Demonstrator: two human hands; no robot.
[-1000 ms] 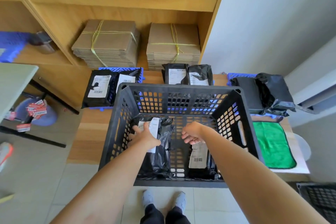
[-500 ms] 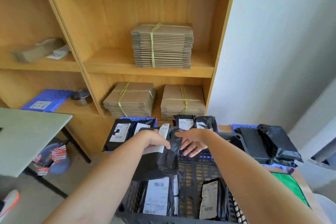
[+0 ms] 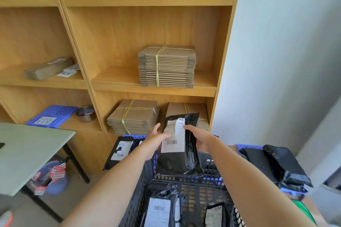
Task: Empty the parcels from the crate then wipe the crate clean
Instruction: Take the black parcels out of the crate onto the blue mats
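A black parcel (image 3: pixel 177 156) with a white label hangs upright above the far rim of the black crate (image 3: pixel 195 191). My left hand (image 3: pixel 155 140) grips its left edge and my right hand (image 3: pixel 199 140) grips its right edge. Inside the crate lie two more black parcels, one labelled at the left (image 3: pixel 160 210) and one at the right (image 3: pixel 215 214). Beyond the crate, other black parcels rest on blue trays at the left (image 3: pixel 122 149) and at the right (image 3: pixel 276 166). A green cloth (image 3: pixel 300 210) peeks out at the lower right.
A wooden shelf unit (image 3: pixel 118 86) stands behind, holding tied bundles of flat cardboard (image 3: pixel 166 66), a blue tray (image 3: pixel 52 116) and a metal cup (image 3: pixel 85 114). A grey table (image 3: pixel 27 153) stands left, with a blue bin of red labels (image 3: pixel 53 178) under it. A white wall fills the right.
Both hands have lifted the black parcel out of the crate and raised it, now holding it by both edges. The camera has tilted up toward the shelves.
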